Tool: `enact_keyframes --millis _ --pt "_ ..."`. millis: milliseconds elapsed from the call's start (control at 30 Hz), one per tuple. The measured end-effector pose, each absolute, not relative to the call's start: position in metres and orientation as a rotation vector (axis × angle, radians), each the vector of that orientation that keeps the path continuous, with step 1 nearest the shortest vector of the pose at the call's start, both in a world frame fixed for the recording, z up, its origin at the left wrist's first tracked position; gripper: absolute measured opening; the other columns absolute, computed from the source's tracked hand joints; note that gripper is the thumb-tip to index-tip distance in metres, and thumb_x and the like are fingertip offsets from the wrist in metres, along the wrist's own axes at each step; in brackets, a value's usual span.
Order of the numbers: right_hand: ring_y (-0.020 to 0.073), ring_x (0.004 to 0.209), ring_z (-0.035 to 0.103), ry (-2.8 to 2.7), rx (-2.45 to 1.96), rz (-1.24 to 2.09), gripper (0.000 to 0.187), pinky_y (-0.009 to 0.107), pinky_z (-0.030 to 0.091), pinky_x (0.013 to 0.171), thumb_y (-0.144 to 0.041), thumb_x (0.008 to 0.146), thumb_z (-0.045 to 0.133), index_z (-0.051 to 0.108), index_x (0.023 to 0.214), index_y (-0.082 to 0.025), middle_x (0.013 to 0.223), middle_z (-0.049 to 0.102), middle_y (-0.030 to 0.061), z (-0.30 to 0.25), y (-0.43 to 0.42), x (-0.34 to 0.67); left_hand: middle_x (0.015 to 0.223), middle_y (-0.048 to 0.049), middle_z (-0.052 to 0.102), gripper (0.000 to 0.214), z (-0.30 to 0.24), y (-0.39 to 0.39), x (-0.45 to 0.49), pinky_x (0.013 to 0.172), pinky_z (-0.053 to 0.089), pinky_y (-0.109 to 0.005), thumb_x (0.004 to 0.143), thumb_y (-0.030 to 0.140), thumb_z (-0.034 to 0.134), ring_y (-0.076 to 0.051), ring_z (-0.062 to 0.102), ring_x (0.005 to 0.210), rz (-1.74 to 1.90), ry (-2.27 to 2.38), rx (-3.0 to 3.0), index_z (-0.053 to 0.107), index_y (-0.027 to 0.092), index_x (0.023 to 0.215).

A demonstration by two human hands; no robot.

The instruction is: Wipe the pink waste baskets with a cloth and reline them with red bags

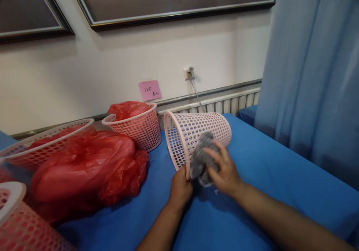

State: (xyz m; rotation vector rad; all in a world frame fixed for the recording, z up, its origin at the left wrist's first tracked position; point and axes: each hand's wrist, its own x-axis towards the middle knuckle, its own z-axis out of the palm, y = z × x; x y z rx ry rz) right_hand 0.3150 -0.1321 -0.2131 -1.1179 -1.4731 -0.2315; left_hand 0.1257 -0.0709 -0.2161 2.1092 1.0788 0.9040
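A pink perforated plastic basket (196, 131) lies on its side on the blue surface (266, 168), its mouth facing left. My left hand (180, 188) grips the basket's lower rim. My right hand (224, 170) presses a grey cloth (200, 159) against the basket's outer wall, fingers closed on the cloth.
Red plastic bags (86, 165) are piled at the left. Several more pink baskets stand there: one upright holding a red bag (140, 125), one tilted (42, 140), one at the bottom left corner (14, 221). A blue curtain (314, 67) hangs at the right. A pink note (149, 90) is on the wall.
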Motion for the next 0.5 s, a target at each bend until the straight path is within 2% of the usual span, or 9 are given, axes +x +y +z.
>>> enact_keyframes --millis 100,167,233,333,433,500 --pt "0.0312 0.139 0.048 -1.73 -0.942 -0.262 0.063 0.051 0.048 0.113 -0.014 0.081 0.06 0.055 0.143 -0.026 0.157 0.038 0.0122 -0.192 -0.137 0.281 0.1 -0.0049 0.08 0.025 -0.214 -0.065 0.119 0.08 0.057 -0.03 0.085 0.023 0.06 -0.025 0.073 0.09 0.92 1.018 2.072 0.075 0.02 0.104" --pt "0.0308 0.138 0.049 -1.718 -0.97 -0.287 0.061 0.052 0.048 0.113 -0.013 0.081 0.059 0.057 0.141 -0.026 0.155 0.041 0.0123 -0.182 -0.124 0.286 0.099 -0.0051 0.08 0.028 -0.217 -0.058 0.116 0.08 0.058 -0.03 0.084 0.019 0.055 -0.024 0.073 0.091 0.948 1.04 2.039 0.075 0.019 0.105" --pt "0.03 0.139 0.049 -1.575 -1.083 -0.299 0.057 0.052 0.044 0.115 -0.012 0.081 0.057 0.061 0.136 -0.027 0.152 0.044 0.0114 -0.183 -0.102 0.31 0.101 -0.0048 0.08 0.039 -0.222 -0.051 0.114 0.088 0.057 -0.033 0.079 0.009 0.05 -0.025 0.073 0.099 0.967 1.064 2.015 0.075 0.018 0.107" --pt "0.0291 0.135 0.052 -1.135 -1.333 -0.209 0.046 0.052 0.042 0.117 -0.022 0.084 0.055 0.065 0.129 -0.025 0.145 0.05 0.0116 -0.204 -0.069 0.359 0.103 -0.0042 0.079 0.052 -0.228 -0.045 0.112 0.1 0.054 -0.038 0.068 0.001 0.047 -0.025 0.07 0.109 0.961 1.087 2.024 0.074 0.018 0.109" --pt "0.0306 0.126 0.057 -0.87 -1.461 -0.087 0.044 0.055 0.042 0.115 -0.031 0.083 0.056 0.068 0.123 -0.019 0.128 0.06 0.0135 -0.231 -0.056 0.391 0.098 -0.0036 0.078 0.049 -0.231 -0.045 0.111 0.101 0.052 -0.041 0.068 0.0 0.049 -0.025 0.071 0.106 0.944 1.114 2.039 0.074 0.02 0.106" --pt "0.0311 0.126 0.056 -0.903 -1.449 -0.086 0.045 0.056 0.041 0.115 -0.034 0.083 0.057 0.067 0.125 -0.019 0.13 0.059 0.0141 -0.239 -0.061 0.391 0.093 -0.0034 0.077 0.043 -0.232 -0.046 0.112 0.101 0.052 -0.042 0.072 0.0 0.051 -0.025 0.071 0.101 0.914 1.127 2.065 0.074 0.02 0.102"
